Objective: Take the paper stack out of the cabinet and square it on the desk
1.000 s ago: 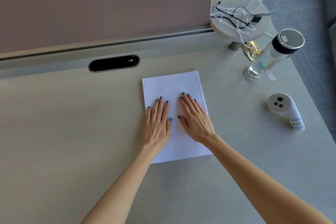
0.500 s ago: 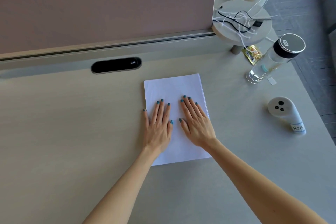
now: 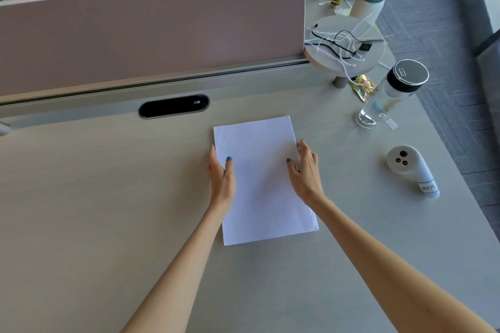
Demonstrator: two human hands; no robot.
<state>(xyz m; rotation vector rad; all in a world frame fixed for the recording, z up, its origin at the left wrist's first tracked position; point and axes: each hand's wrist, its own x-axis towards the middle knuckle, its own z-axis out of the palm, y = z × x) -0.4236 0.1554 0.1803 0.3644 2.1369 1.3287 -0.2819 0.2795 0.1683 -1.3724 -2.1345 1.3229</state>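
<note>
paper stack flat on the desk, a hand set against each long side

the fingers of the left hand (image 3: 221,178) lay pressed together along the left edge of the paper stack (image 3: 263,178), thumb on top; the right hand (image 3: 305,170) mirrored it at the right edge, its fingertips partly hidden behind the sheets. whether either hand gripped the edge could not be told. the stack lay mid-desk (image 3: 94,211), long axis running away from the person, far end tipped slightly left, toward the cable slot (image 3: 174,106). the clear bottle (image 3: 392,94) at right stood capped, seemingly a little liquid at its base. a round stand (image 3: 349,43) held tangled cables
</note>
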